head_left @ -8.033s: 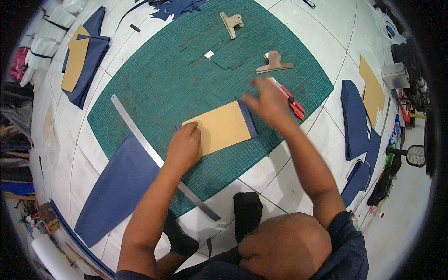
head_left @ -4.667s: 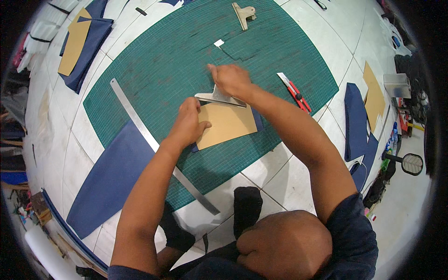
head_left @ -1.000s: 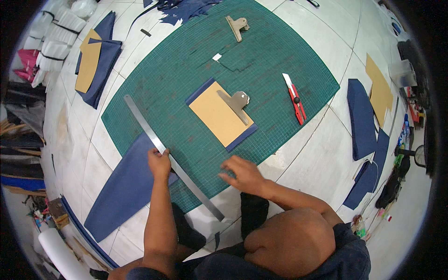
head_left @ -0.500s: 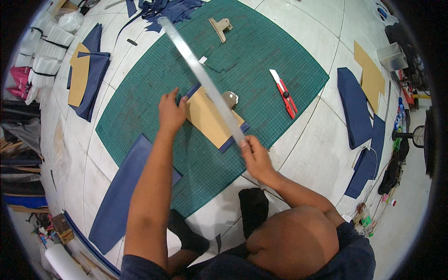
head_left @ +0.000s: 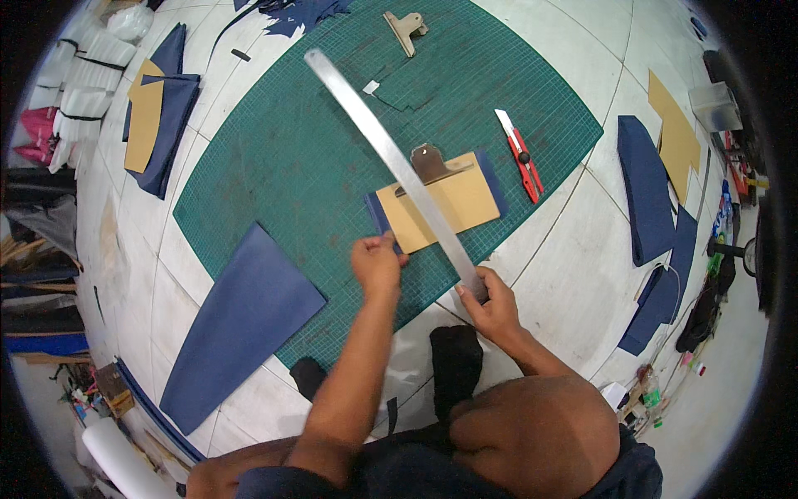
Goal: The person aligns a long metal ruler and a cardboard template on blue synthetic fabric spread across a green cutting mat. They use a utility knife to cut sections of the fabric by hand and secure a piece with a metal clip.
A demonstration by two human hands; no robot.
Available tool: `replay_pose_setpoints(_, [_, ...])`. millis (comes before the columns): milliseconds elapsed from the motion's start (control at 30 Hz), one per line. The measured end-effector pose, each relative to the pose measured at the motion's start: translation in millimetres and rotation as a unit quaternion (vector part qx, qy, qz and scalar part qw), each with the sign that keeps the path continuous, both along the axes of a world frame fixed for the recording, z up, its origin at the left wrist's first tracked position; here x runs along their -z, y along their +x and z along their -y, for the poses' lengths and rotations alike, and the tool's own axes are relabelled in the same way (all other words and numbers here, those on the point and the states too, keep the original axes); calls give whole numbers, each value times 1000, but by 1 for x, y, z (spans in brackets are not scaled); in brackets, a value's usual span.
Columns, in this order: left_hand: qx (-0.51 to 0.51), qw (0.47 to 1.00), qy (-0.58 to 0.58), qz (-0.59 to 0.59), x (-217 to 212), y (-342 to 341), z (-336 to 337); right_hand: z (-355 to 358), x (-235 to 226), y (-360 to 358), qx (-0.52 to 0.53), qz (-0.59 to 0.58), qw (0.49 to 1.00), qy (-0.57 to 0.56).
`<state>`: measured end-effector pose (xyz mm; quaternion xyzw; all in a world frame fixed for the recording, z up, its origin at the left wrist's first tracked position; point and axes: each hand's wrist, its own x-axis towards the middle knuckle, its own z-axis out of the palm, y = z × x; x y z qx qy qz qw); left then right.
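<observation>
My right hand (head_left: 492, 306) is closed round the lower end of a long steel ruler (head_left: 378, 141). The ruler slants up to the left, passing in front of a tan card pattern (head_left: 465, 198). Dark blue fabric (head_left: 493, 183) lies under the card and shows along its short ends. A metal bulldog clip (head_left: 430, 163) grips card and fabric together at the far edge. My left hand (head_left: 378, 264) pinches the near left corner of this clipped stack. All this is over a green cutting mat (head_left: 274, 158).
A red utility knife (head_left: 524, 162) with its blade out and another bulldog clip (head_left: 406, 32) lie on the mat. A blue fabric piece (head_left: 237, 324) overlaps its left edge. More fabric (head_left: 642, 191) and card pieces (head_left: 677, 137) lie on the tiled floor at right.
The clipped card and fabric have turned, so the clip now faces away from me. My left hand has moved right and nearer to its corner. The ruler has shifted right and nearer with my right hand.
</observation>
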<state>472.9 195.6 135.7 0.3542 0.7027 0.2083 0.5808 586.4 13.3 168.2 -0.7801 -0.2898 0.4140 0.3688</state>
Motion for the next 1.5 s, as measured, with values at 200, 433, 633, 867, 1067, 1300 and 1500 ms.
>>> replay_pose_setpoints(200, [106,994,-37,18,-6,-1,31,6,10,-10,-32,63,997,6])
replay_pose_setpoints(433, [372,894,235,-88,-11,-52,-2,15,18,-9,-56,156,986,9])
replay_pose_setpoints(633, [402,797,434,-123,0,-44,-3,20,24,-18,-109,222,968,41])
replay_pose_setpoints(867, [468,769,385,-204,0,-46,-6,30,27,-22,-132,264,952,85])
replay_pose_setpoints(1067, [487,764,363,-216,-2,-44,-8,32,33,-21,-115,257,955,93])
replay_pose_setpoints(1300, [496,747,367,-247,-9,-41,-6,33,33,-18,-120,270,949,107])
replay_pose_setpoints(1500, [516,741,323,-282,-22,-32,-4,33,35,-16,-131,272,946,121])
